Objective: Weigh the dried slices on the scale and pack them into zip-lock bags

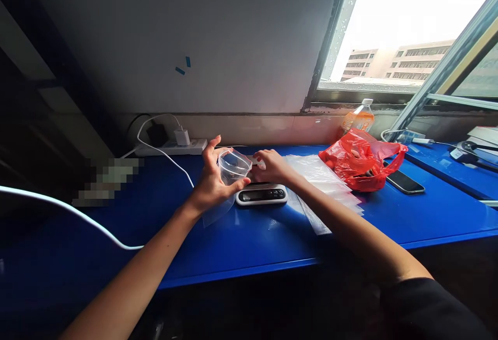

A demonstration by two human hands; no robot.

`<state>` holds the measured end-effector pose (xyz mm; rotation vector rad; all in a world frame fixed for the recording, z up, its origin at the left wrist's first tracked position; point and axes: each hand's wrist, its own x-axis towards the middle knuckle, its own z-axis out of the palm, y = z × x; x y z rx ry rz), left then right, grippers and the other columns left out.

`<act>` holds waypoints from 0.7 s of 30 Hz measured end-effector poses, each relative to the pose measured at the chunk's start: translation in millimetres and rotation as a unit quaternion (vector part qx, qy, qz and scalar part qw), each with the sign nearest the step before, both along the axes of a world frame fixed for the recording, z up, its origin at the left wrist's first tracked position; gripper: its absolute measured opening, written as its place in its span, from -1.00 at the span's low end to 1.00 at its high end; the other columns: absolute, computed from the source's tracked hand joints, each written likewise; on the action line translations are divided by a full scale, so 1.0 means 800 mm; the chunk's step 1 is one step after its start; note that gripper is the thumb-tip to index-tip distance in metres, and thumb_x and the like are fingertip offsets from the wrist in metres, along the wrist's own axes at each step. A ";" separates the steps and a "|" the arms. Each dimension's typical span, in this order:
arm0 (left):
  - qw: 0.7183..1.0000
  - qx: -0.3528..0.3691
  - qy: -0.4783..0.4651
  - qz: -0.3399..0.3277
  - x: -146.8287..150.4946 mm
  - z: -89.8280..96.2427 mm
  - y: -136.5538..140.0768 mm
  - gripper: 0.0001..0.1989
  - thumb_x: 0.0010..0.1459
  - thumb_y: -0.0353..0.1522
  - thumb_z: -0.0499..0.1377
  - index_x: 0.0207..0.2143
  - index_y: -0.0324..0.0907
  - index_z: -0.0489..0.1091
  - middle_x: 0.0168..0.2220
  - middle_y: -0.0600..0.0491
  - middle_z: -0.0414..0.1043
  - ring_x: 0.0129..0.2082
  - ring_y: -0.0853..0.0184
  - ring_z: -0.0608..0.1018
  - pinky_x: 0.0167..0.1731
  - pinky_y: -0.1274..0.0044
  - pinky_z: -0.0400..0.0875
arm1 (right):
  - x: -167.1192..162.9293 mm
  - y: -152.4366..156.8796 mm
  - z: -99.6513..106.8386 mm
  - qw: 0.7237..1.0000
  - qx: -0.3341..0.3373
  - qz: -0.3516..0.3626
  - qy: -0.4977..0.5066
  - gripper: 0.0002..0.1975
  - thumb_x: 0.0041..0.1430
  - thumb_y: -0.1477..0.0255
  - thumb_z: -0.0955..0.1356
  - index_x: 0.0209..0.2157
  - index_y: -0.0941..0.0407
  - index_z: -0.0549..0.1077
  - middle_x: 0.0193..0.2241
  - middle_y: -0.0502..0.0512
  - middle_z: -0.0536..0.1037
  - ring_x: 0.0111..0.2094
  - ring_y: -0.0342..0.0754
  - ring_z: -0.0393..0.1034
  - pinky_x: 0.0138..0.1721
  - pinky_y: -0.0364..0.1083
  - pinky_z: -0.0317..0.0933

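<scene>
My left hand (pixel 216 176) grips a clear plastic cup (pixel 234 165) between thumb and fingers, with the index finger raised. The cup is tilted, its wide end towards my right hand. Beside it, my right hand (pixel 268 166) has its fingers bent together behind a small digital scale (pixel 261 194); what they hold, if anything, is hidden. The scale's display and buttons face me, while its platform is mostly covered by my hands. Below my left wrist lies a clear plastic bag (pixel 218 211).
A stack of clear plastic bags (pixel 321 184) lies right of the scale. Further right are a red plastic bag (pixel 356 161), a phone (pixel 405 181) and an orange drink bottle (pixel 360 117). A power strip (pixel 194 147) and white cable (pixel 165 153) lie at the back left of the blue table (pixel 272 249).
</scene>
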<state>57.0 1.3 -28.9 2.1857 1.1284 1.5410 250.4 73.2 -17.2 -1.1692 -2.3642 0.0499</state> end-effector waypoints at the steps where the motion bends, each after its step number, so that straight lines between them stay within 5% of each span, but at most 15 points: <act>1: 1.000 0.000 0.000 -0.001 -0.001 -0.001 0.001 0.08 -0.08 -0.13 0.39 0.27 -0.02 -0.29 0.08 -0.16 0.23 0.17 0.04 0.33 0.17 0.05 0.24 | -0.002 0.003 -0.004 0.999 0.004 0.003 -0.050 -0.77 0.15 0.36 0.37 -0.19 0.19 0.54 -0.24 0.18 0.59 -0.19 -0.02 0.42 -0.08 -0.06 0.20; 8: 1.000 -0.012 0.010 -0.006 -0.002 -0.003 0.002 0.07 -0.10 -0.17 0.40 0.27 -0.01 -0.26 0.09 -0.16 0.20 0.18 0.05 0.31 0.17 0.06 0.25 | -0.005 -0.006 -0.003 0.993 0.017 -0.015 -0.119 -0.82 0.12 0.49 0.31 -0.41 0.21 0.57 -0.30 0.32 0.60 -0.20 0.12 0.46 -0.16 0.00 0.18; 12: 0.999 -0.017 0.032 -0.008 -0.001 -0.005 0.001 0.05 -0.08 -0.15 0.40 0.27 0.01 -0.25 0.14 -0.18 0.17 0.20 0.04 0.30 0.16 0.07 0.27 | 0.004 -0.010 0.010 0.999 0.020 -0.038 0.022 -0.80 0.17 0.49 0.29 -0.35 0.17 0.57 -0.31 0.21 0.59 -0.29 -0.03 0.45 -0.24 -0.09 0.21; 16: 0.998 -0.005 0.054 -0.009 0.000 -0.008 0.001 0.10 -0.11 -0.07 0.41 0.27 0.01 -0.26 0.15 -0.21 0.16 0.20 -0.01 0.32 0.14 0.06 0.27 | 0.011 -0.029 0.035 0.971 0.061 0.072 0.218 -0.82 0.22 0.39 0.31 -0.32 0.13 0.55 -0.27 0.10 0.51 -0.25 -0.10 0.38 -0.24 -0.13 0.23; 21: 0.998 0.007 0.066 0.010 0.000 -0.011 0.001 0.11 -0.14 0.03 0.38 0.28 0.10 -0.25 0.16 -0.18 0.14 0.18 -0.05 0.34 0.08 0.04 0.33 | 0.008 -0.067 0.052 0.977 0.048 0.132 0.158 -0.80 0.20 0.30 0.37 -0.24 0.08 0.59 -0.30 0.10 0.40 -0.25 -0.08 0.29 -0.17 -0.08 0.18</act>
